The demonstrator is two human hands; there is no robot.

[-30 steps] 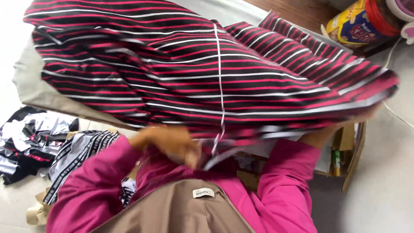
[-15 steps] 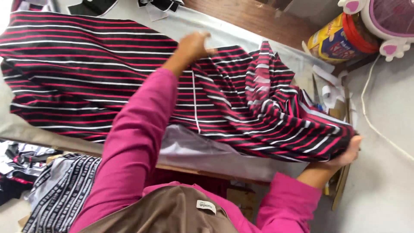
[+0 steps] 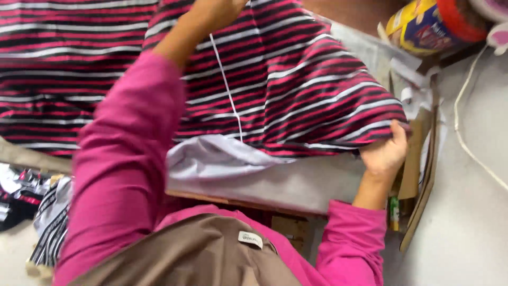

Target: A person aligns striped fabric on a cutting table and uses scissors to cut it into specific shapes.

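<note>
Striped cloth (image 3: 296, 79) lies spread over the grey-covered surface (image 3: 296, 182). Right hand (image 3: 385, 151) pinches its near corner, fingers clenched on the hem. Left hand (image 3: 217, 10) presses the far part; grip mostly out of frame, cannot tell. Judgement: pull corner taut, smooth along white seam, keep edges square.

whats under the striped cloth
A grey sheet shows below the striped cloth, over the wooden table edge. The rest of the table is covered.

A garment workshop: a grey cloth-covered worktable (image 3: 296, 185), with heaped striped fabric pieces (image 3: 32, 212) on the floor left of it.
</note>
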